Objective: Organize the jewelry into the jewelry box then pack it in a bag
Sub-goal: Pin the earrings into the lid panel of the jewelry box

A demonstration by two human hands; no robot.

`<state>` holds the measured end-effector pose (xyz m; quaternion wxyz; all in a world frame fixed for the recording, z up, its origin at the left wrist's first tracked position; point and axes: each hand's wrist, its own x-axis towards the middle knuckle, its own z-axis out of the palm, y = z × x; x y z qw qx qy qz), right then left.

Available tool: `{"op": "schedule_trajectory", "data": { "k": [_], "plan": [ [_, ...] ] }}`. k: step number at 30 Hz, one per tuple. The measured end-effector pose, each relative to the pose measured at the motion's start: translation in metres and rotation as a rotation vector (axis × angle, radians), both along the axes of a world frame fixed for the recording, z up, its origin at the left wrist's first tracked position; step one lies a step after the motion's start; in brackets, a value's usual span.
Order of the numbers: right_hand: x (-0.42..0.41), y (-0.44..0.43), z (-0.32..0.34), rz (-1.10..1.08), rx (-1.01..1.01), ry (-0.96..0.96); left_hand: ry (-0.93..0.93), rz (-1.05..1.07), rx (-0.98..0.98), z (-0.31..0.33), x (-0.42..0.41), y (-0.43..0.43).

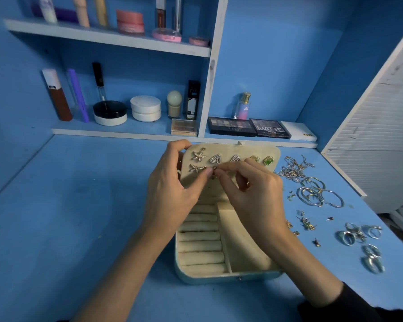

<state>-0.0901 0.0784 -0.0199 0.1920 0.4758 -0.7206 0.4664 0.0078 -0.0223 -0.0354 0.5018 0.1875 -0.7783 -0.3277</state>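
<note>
Our jewelry box (228, 274) sits open on the blue table (79, 205), its lid (233, 151) upright and studded with earrings. Our left hand (172, 189) grips the lid's left edge, fingers curled over its top corner. Our right hand (254, 189) pinches a small earring (214, 168) against the lid. Chains (293, 168), hoops (319, 194) and rings (358, 233) lie to the box's right.

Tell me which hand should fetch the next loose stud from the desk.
Right: loose studs lie beside the right hand, which pinches an earring; the left hand holds the lid, farther away.
</note>
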Motion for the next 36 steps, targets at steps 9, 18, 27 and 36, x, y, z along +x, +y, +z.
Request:
{"op": "schedule_trajectory", "data": {
  "k": [9, 18, 27, 36],
  "plan": [
    [0.002, 0.006, 0.000, 0.046, 0.015, -0.033, -0.021, 0.010, -0.033, -0.001, 0.000, 0.001],
    [-0.018, 0.046, 0.011, 0.084, 0.075, -0.040, -0.002, 0.017, 0.008, -0.001, 0.002, 0.003],
    [-0.130, 0.082, 0.011, -0.177, 0.676, -0.036, 0.035, -0.006, 0.032, 0.001, 0.003, 0.004],
    [-0.141, 0.078, 0.007, -0.313, 0.948, -0.034, 0.060, -0.026, 0.063, -0.001, 0.003, 0.004]
  ]
}}
